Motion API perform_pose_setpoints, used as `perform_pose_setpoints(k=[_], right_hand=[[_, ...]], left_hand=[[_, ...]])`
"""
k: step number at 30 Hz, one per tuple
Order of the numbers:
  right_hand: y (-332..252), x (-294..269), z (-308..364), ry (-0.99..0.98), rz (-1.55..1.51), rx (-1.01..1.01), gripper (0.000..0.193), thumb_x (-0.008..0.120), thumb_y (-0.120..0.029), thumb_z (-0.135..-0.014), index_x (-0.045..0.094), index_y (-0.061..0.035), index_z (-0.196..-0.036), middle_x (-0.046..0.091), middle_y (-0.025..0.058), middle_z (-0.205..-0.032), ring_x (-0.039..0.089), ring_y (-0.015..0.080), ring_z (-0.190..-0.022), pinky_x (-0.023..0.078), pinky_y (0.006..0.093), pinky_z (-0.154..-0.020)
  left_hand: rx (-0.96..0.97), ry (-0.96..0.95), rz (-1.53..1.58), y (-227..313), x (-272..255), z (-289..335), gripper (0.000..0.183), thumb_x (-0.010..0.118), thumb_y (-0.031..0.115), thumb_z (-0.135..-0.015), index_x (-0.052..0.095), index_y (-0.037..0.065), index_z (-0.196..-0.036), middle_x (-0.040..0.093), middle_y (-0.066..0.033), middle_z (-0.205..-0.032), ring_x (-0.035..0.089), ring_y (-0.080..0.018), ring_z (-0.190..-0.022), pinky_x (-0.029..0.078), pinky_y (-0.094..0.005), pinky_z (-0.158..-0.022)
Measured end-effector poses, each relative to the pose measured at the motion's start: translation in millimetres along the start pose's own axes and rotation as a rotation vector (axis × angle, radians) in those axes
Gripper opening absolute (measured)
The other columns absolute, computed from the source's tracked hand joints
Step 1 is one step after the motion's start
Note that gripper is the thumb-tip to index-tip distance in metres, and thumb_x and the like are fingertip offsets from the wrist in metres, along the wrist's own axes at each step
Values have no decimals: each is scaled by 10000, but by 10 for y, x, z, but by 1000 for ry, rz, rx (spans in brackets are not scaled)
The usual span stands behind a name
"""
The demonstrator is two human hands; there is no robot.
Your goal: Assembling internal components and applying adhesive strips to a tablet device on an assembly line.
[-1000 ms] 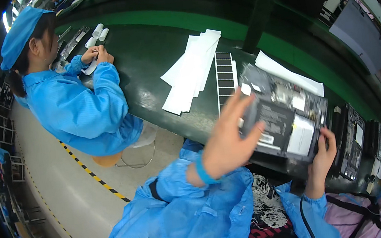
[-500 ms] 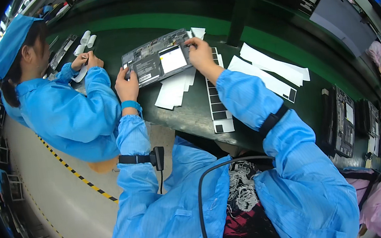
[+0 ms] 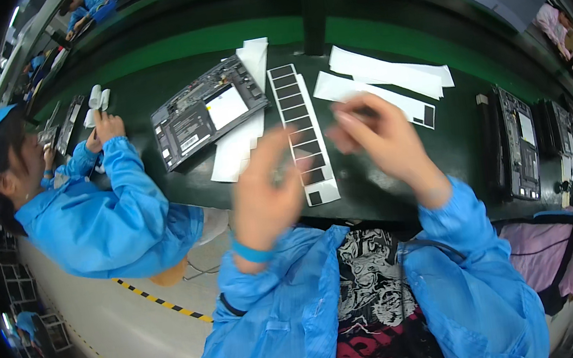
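My left hand (image 3: pixel 267 199), with a blue band at the wrist, is over the near table edge, left of the lower end of a sticker strip. A gap shows between its thumb and fingers, and I see nothing in it. Right of the strip, my right hand (image 3: pixel 390 142) is raised with bent fingers, smeared by motion; whether they hold anything is unclear. The white sticker strip (image 3: pixel 304 124) with black rectangles lies lengthwise between my hands. An opened laptop base (image 3: pixel 184 120), its battery and boards exposed, rests tilted on white paper sheets (image 3: pixel 230 153), touched by neither hand.
White sheets (image 3: pixel 395 78) lie at the back right of the dark green table (image 3: pixel 364 177). More opened laptop bases (image 3: pixel 517 142) stand at the right. A co-worker in blue (image 3: pixel 93 222) works close on my left, near white rolls (image 3: pixel 98 101). A post (image 3: pixel 313 6) rises behind.
Both hands have let go of the laptop base, which now rests on the paper sheets. My hands have come back toward me, around the sticker strip. The view has shifted too.
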State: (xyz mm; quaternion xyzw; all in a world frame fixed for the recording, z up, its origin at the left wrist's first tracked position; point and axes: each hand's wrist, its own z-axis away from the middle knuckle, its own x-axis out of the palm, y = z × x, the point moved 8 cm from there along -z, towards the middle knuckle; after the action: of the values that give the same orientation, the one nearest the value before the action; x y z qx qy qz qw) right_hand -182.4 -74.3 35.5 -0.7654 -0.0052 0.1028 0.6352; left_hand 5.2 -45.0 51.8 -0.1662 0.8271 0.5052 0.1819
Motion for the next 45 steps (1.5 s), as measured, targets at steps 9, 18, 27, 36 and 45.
perform_pose_setpoints(k=[9,18,27,36,45], right_hand=[[-182,-1821,2417,604,140,-159,425,450,-344,-1034,580,52,-1119,705,189,-939,666,192,-770,509,289,-726],[-225,-3438,3247,938,423,34,267,581,-153,-962,563,-1,-1180,660,128,-1179,606,204,-1126,432,306,-962],[646,-4133,3244,1205,470,241,187,600,0,-884,601,0,-1070,699,110,-990,660,161,-898,493,266,-787],[148,-3731,3226,1500,191,-160,121,589,94,-845,610,27,-944,703,167,-998,642,130,-879,469,209,-762],[-438,-1864,2641,1240,79,-488,231,612,34,-874,505,-9,-1075,557,133,-1117,534,153,-986,413,268,-888]], left_hand=[[259,-458,-524,-140,1678,299,726,735,334,-806,441,-5,-1377,384,-290,-1434,379,-483,-1306,335,-508,-1083],[431,-783,207,1929,2875,289,632,651,263,-890,416,-53,-1384,467,-265,-1386,455,-408,-1289,383,-418,-1070],[229,-584,165,2051,4100,774,822,649,278,-881,205,-98,-1462,337,-344,-1448,268,-530,-1369,219,-559,-1133],[-87,-302,650,1898,3857,593,693,609,167,-946,215,-35,-1480,504,-267,-1340,536,-318,-1215,413,-361,-1031],[-416,-333,1389,921,2189,-135,513,590,23,-874,457,-55,-1363,611,-203,-1220,628,-253,-1074,499,-361,-954]])
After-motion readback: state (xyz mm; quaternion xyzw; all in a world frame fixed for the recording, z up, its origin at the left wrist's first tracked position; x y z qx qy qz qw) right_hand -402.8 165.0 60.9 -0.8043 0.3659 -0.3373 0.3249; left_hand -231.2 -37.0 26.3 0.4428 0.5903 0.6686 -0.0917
